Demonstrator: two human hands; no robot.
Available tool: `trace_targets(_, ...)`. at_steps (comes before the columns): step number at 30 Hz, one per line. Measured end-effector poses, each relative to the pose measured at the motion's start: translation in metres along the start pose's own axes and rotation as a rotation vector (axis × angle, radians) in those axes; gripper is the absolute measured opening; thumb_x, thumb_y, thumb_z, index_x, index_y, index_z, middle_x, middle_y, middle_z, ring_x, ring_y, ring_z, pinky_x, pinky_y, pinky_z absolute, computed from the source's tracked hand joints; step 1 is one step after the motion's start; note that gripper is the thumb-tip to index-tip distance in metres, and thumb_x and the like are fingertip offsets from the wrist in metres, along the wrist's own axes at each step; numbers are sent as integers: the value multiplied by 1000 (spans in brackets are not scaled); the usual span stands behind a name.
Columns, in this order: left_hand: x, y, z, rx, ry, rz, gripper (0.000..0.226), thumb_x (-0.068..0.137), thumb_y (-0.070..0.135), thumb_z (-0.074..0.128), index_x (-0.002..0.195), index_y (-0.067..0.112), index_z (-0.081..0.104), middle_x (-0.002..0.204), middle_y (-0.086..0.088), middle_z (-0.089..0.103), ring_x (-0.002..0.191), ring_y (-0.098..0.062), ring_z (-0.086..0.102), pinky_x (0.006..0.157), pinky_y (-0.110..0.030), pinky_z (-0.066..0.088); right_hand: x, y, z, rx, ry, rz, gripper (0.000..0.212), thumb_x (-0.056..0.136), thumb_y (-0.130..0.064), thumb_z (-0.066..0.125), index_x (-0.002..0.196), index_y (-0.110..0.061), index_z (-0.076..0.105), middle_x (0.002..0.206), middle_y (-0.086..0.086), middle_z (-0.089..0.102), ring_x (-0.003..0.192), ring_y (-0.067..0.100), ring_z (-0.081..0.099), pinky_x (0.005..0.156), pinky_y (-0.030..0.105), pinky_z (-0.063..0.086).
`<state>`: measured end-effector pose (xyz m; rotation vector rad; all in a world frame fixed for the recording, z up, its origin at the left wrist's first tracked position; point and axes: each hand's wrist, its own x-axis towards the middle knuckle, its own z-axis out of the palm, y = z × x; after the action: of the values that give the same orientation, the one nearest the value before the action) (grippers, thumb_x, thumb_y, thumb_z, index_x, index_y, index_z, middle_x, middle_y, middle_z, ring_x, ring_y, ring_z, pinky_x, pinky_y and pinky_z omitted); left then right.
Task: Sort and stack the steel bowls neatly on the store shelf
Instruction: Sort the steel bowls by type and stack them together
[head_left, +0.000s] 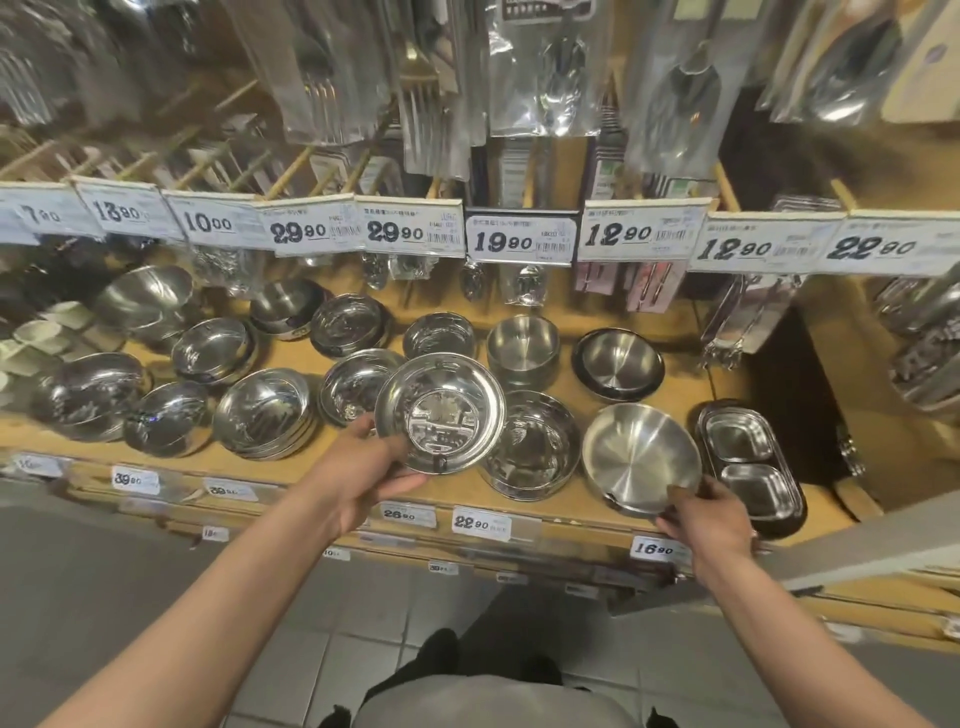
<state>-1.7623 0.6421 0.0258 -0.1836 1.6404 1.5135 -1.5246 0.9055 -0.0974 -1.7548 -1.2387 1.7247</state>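
Mirror-bright silver steel bowls sit on the tan wooden shelf; a brushed silver bowl near its right edge, white price tags with black numerals along its front edge

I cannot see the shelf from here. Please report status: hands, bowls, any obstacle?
Left hand grips wide-rimmed bowl, lifted and tilted. Right hand grips matte bowl at shelf front. Bowl stack sits between them.
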Motion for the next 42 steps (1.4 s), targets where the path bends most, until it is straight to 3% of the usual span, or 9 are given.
trace_targets(7,-7,1,1,-9,-36,19,44,92,-12,55,130,11,51,84,-14,78,73,-24,77,53,-27,61,-32,-17,-6,-503,136,-295,38,93,-19,66,128,-5,63,115,19,71,107,40,64,89,40,49)
trace_targets(12,-11,0,-13,-51,5,20,41,93,-13,53,125,12,56,81,-10,79,70,-23,77,52,-28,62,-68,-44,6,-332,17,-565,40,99,-22,57,139,-16,57,111,-3,65,105,20,58,92,38,46)
trace_targets(18,-21,1,-57,-96,70,19,38,91,-12,57,123,8,58,85,-9,79,73,-24,77,52,-27,61,-107,-61,69,-243,-441,-517,27,99,-26,62,124,-35,61,101,-11,68,81,-4,69,76,20,54)
trace_targets(24,-15,10,-132,-137,166,68,24,94,-10,52,111,4,62,93,-13,79,76,-23,76,50,-23,58,-146,-54,140,-300,-676,-499,22,99,-30,62,109,-49,67,100,-17,73,87,4,72,74,25,58)
trace_targets(28,5,20,-200,-98,290,76,26,96,-7,53,120,2,58,111,-19,74,80,-24,77,52,-26,61,-170,-44,194,-308,-653,-476,20,100,-22,60,108,-40,65,105,-9,71,88,3,70,61,15,55)
trace_targets(31,24,33,-246,-50,331,83,23,93,-7,58,109,7,65,100,-16,78,73,-24,77,47,-25,59,-182,-31,231,-316,-588,-421,17,102,-21,57,115,-27,66,111,1,69,100,18,69,70,27,58)
trace_targets(33,39,45,-268,-5,304,80,26,92,-6,60,114,8,64,98,-14,78,76,-26,78,48,-25,59,-188,-22,255,-344,-543,-398,22,104,-19,53,122,-18,66,107,8,72,98,25,68,78,37,57)
trace_targets(37,71,66,-284,83,182,59,22,91,-5,63,111,4,65,93,-15,78,76,-25,77,56,-31,63,-201,-7,297,-335,-469,-325,23,103,-16,54,121,-18,68,99,4,73,83,17,67,57,16,51)
trace_targets(42,103,81,-279,238,75,29,25,94,0,61,119,3,62,99,-16,76,73,-22,77,55,-26,62,-215,5,328,-318,-433,-237,23,100,-13,58,121,-15,68,97,15,75,73,16,63,53,18,49)
